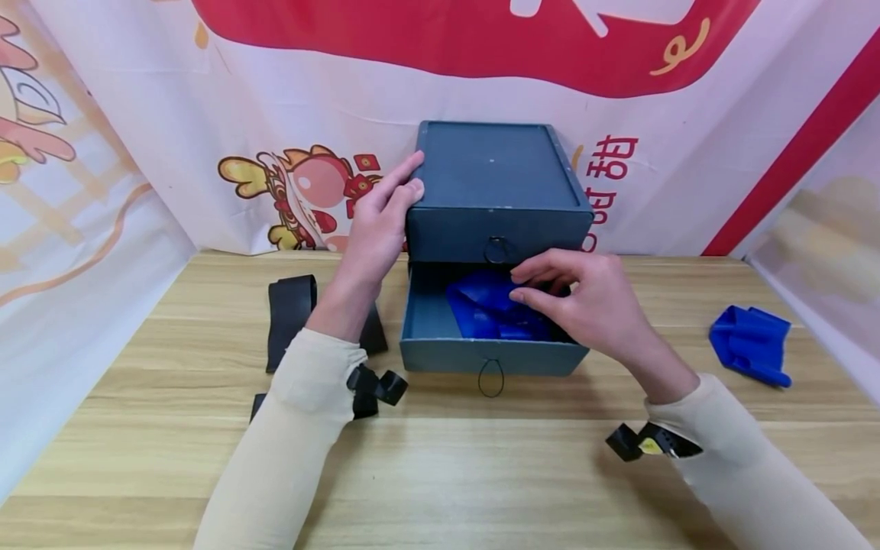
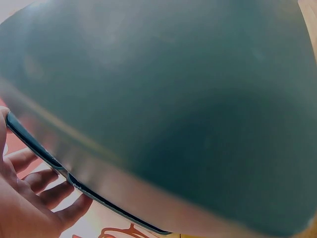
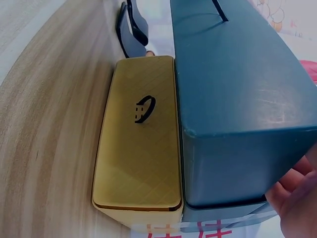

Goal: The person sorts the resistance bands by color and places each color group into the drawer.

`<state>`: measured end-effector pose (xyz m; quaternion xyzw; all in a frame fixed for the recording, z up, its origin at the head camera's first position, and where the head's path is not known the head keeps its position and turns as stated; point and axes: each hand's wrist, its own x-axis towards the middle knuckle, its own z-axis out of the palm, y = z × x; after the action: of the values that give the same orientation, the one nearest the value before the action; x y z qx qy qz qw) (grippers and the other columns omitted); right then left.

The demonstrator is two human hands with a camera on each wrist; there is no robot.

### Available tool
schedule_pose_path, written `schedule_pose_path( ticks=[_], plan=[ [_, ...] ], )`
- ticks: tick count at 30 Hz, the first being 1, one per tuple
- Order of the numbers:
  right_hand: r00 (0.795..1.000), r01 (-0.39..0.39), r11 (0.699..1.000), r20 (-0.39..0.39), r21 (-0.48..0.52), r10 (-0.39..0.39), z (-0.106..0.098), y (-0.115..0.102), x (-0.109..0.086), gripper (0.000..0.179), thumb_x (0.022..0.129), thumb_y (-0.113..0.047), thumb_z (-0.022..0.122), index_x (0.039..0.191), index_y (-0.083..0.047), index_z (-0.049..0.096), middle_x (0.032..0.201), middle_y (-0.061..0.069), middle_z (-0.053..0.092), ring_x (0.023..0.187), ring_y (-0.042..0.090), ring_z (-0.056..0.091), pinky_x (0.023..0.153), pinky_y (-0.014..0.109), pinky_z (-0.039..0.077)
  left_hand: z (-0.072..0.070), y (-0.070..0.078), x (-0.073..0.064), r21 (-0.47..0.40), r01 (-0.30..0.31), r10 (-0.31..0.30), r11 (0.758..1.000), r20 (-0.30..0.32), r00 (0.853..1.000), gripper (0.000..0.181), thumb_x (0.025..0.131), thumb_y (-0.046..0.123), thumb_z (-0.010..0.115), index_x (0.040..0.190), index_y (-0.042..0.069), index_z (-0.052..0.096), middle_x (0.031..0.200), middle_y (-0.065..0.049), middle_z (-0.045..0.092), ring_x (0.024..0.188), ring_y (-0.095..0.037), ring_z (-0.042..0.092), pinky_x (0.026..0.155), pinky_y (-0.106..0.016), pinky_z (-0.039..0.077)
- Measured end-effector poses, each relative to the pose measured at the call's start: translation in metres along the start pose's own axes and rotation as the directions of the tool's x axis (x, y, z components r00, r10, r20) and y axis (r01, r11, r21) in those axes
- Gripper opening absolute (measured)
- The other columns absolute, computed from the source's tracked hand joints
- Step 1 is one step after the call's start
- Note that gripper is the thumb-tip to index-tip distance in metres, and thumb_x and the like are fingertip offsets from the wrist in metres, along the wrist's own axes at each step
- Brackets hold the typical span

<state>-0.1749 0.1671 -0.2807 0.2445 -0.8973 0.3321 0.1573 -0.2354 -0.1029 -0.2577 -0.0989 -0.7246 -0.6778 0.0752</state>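
A dark teal drawer box (image 1: pixel 491 172) stands at the back of the table, its upper drawer shut. Below that, a teal drawer (image 1: pixel 440 357) is pulled out, with a crumpled blue band (image 1: pixel 481 298) inside. My left hand (image 1: pixel 376 233) rests on the box's top left edge, fingers extended along it. Over the drawer's right side, my right hand (image 1: pixel 591 298) has bent fingers, with thumb and fingertips apart close over the blue band. In the right wrist view a gold drawer front (image 3: pixel 138 158) with a black loop sits beneath the pulled-out drawer.
A folded blue band (image 1: pixel 749 345) lies on the right of the wooden table (image 1: pixel 440 473). Black bands (image 1: pixel 289 313) lie on the left, partly behind my left arm. A printed cloth (image 1: pixel 344 84) hangs behind the box.
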Motion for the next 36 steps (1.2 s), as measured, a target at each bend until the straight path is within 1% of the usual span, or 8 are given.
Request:
schedule_pose_path(
  ticks=[5, 9, 13, 19, 23, 29, 32, 36],
  plan=[
    [0.999, 0.036, 0.998, -0.008, 0.047, -0.036, -0.002, 0.005, -0.003, 0.021, 0.092, -0.015, 0.083, 0.113, -0.016, 0.082, 0.106, -0.002, 0.082, 0.089, 0.008, 0.07, 0.077, 0.015, 0.054, -0.001, 0.0, -0.001, -0.003, 0.005, -0.005, 1.0, 0.005, 1.0, 0.046, 0.111, 0.038, 0.051, 0.157, 0.037, 0.052, 0.168, 0.015, 0.042, 0.157, -0.011, 0.037, 0.129, -0.047, 0.035],
    [0.999, 0.047, 0.99, -0.011, 0.13, -0.046, -0.008, 0.008, -0.009, 0.023, 0.093, -0.011, 0.082, 0.115, -0.015, 0.081, 0.108, -0.001, 0.081, 0.091, 0.004, 0.069, 0.079, 0.013, 0.056, 0.0, 0.001, -0.002, 0.0, 0.015, -0.015, 1.0, 0.007, 1.0, 0.047, 0.111, 0.038, 0.051, 0.157, 0.038, 0.052, 0.169, 0.015, 0.041, 0.157, -0.011, 0.036, 0.129, -0.047, 0.035],
    [0.999, 0.031, 0.977, -0.049, 0.212, -0.021, -0.016, 0.01, -0.014, 0.026, 0.093, -0.005, 0.08, 0.117, -0.011, 0.08, 0.111, -0.001, 0.08, 0.096, 0.003, 0.071, 0.082, 0.014, 0.058, 0.0, 0.0, -0.002, 0.005, 0.02, -0.02, 1.0, 0.004, 1.0, 0.047, 0.111, 0.039, 0.051, 0.157, 0.039, 0.052, 0.169, 0.015, 0.041, 0.157, -0.011, 0.036, 0.129, -0.048, 0.036],
    [0.991, 0.019, 0.966, -0.135, 0.259, 0.017, -0.035, 0.02, -0.023, 0.027, 0.091, 0.003, 0.079, 0.117, -0.004, 0.079, 0.111, -0.011, 0.079, 0.094, 0.006, 0.075, 0.079, 0.015, 0.059, 0.0, -0.001, -0.003, 0.006, 0.016, -0.016, 1.0, 0.006, 1.0, 0.047, 0.111, 0.039, 0.051, 0.157, 0.038, 0.052, 0.168, 0.016, 0.042, 0.157, -0.011, 0.036, 0.129, -0.048, 0.035],
    [0.985, -0.044, 0.967, -0.15, 0.249, 0.084, -0.053, 0.031, -0.032, 0.028, 0.092, 0.003, 0.078, 0.119, -0.001, 0.077, 0.111, -0.011, 0.079, 0.091, 0.005, 0.075, 0.075, 0.015, 0.059, 0.001, -0.002, -0.002, 0.0, 0.012, -0.012, 1.0, 0.008, 1.0, 0.047, 0.111, 0.039, 0.051, 0.157, 0.038, 0.052, 0.169, 0.015, 0.042, 0.157, -0.011, 0.036, 0.129, -0.048, 0.036],
    [0.957, -0.178, 0.964, -0.191, 0.199, 0.217, -0.08, 0.051, -0.051, 0.031, 0.094, -0.001, 0.077, 0.125, -0.004, 0.075, 0.112, -0.013, 0.078, 0.092, -0.001, 0.074, 0.078, 0.011, 0.058, 0.001, -0.001, -0.002, 0.005, 0.007, -0.007, 1.0, 0.006, 1.0, 0.047, 0.111, 0.039, 0.051, 0.157, 0.038, 0.051, 0.168, 0.015, 0.042, 0.157, -0.011, 0.037, 0.129, -0.049, 0.036],
    [0.946, -0.194, 0.959, -0.219, 0.206, 0.239, -0.093, 0.064, -0.059, 0.03, 0.095, 0.0, 0.075, 0.125, -0.001, 0.074, 0.112, -0.013, 0.079, 0.093, -0.002, 0.075, 0.081, 0.009, 0.057, 0.001, 0.0, -0.002, 0.005, 0.005, -0.005, 1.0, 0.007, 1.0, 0.047, 0.111, 0.039, 0.051, 0.158, 0.038, 0.051, 0.169, 0.015, 0.042, 0.157, -0.011, 0.037, 0.129, -0.049, 0.036],
    [0.93, -0.225, 0.939, -0.229, 0.26, 0.286, -0.11, 0.081, -0.071, 0.03, 0.095, 0.002, 0.074, 0.125, 0.003, 0.072, 0.111, -0.012, 0.08, 0.094, -0.001, 0.076, 0.081, 0.008, 0.057, 0.0, 0.001, -0.002, 0.005, 0.003, -0.003, 1.0, 0.004, 1.0, 0.047, 0.111, 0.039, 0.051, 0.158, 0.038, 0.051, 0.169, 0.015, 0.041, 0.157, -0.011, 0.037, 0.129, -0.049, 0.035]
  ],
)
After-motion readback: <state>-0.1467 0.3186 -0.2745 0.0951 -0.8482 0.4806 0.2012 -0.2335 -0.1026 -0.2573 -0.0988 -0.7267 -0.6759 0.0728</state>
